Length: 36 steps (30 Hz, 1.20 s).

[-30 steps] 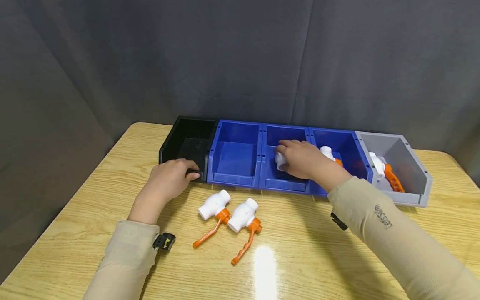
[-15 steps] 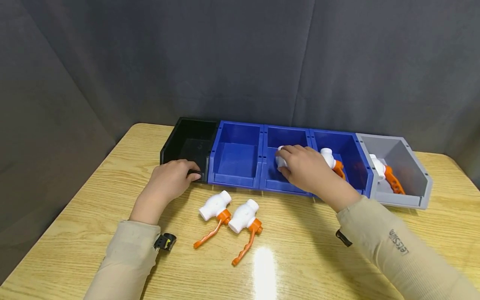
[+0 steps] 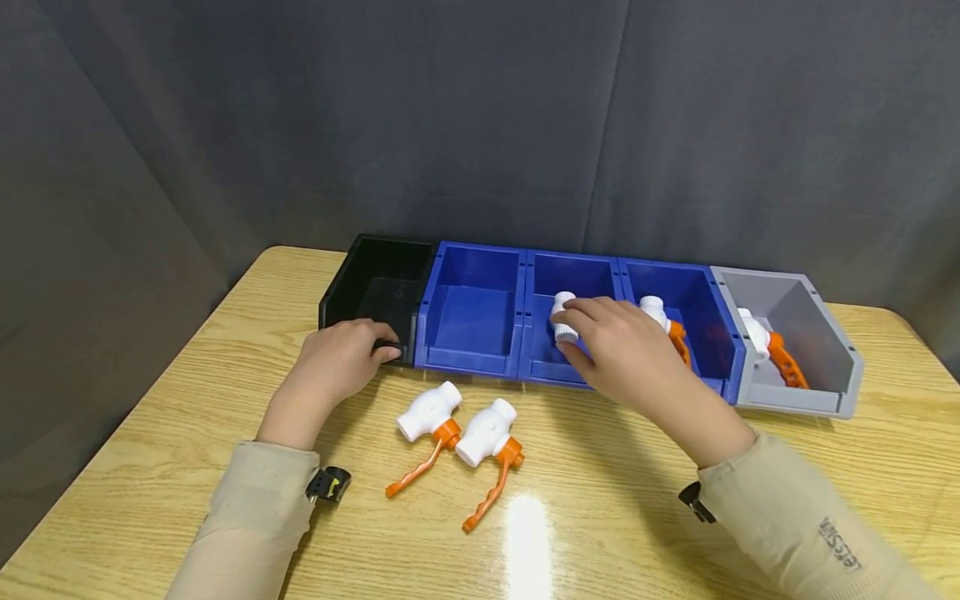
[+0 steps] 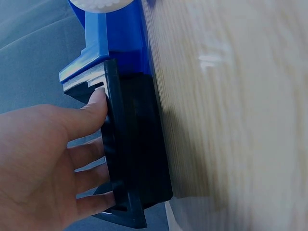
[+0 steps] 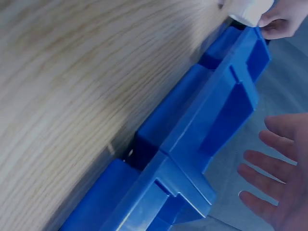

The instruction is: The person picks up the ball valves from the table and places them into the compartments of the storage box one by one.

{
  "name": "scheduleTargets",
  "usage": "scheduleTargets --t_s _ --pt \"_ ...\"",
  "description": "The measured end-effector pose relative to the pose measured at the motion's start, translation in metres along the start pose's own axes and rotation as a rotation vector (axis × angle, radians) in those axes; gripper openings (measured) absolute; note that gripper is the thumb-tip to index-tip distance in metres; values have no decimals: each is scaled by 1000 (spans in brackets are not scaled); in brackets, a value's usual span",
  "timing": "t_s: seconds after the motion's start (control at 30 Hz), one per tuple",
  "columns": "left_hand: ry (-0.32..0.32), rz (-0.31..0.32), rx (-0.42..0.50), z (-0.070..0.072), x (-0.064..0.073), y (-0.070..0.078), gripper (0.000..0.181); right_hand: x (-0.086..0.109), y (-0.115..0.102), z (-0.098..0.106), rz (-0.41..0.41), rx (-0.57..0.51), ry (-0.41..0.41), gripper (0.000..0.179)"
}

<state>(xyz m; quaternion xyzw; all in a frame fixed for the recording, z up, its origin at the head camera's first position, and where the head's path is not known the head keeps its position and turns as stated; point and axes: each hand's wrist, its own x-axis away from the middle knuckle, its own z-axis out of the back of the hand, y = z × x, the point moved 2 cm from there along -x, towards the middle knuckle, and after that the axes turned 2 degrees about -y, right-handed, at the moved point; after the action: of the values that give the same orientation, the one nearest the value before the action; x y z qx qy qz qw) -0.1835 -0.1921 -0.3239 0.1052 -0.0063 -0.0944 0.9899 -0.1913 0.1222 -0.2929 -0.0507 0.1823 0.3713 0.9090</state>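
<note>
My left hand [image 3: 333, 367] grips the front edge of the black bin [image 3: 378, 300], with the thumb on the lip in the left wrist view and the fingers reaching behind it. Over the middle blue bin, my right hand [image 3: 626, 350] has its fingers spread and relaxed, apart from each other in the right wrist view. Just beside its fingertips, a white ball valve [image 3: 564, 317] lies in that bin, partly covered by the hand. On the table in front of the bins lie two ball valves, a left one [image 3: 429, 410] and a right one [image 3: 487, 431], both with orange handles.
The bins stand in a joined row: black, then the left blue bin [image 3: 472, 321], two more blue ones, and a grey bin [image 3: 817, 350]. One ball valve [image 3: 655, 310] lies in the right blue bin, another [image 3: 757, 333] in the grey one. A dark curtain [image 3: 480, 125] hangs behind.
My right hand has let go of the ball valve in the middle blue bin and drawn back slightly to the right. The left hand stays on the black bin.
</note>
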Motion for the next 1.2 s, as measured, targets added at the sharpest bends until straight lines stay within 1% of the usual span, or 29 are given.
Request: scheduleTargets --t_s 0.2,0.3,0.57,0.8,1.07,1.2 --pt "2 -1 2 0 1 0 26 9 -5 12 18 0 73 26" --pt "5 -1 3 1 1 0 26 14 -7 20 12 -10 101 27" --pt "4 3 0 1 1 0 26 25 -8 33 -20 -36 110 28" --pt "1 0 0 -1 -1 -1 26 35 -1 42 -64 -45 82 30" --pt "3 1 6 -1 -2 -2 25 45 9 52 -78 -76 124 31" --pt "4 2 9 -1 -1 -2 25 51 15 57 -99 -89 137 32"
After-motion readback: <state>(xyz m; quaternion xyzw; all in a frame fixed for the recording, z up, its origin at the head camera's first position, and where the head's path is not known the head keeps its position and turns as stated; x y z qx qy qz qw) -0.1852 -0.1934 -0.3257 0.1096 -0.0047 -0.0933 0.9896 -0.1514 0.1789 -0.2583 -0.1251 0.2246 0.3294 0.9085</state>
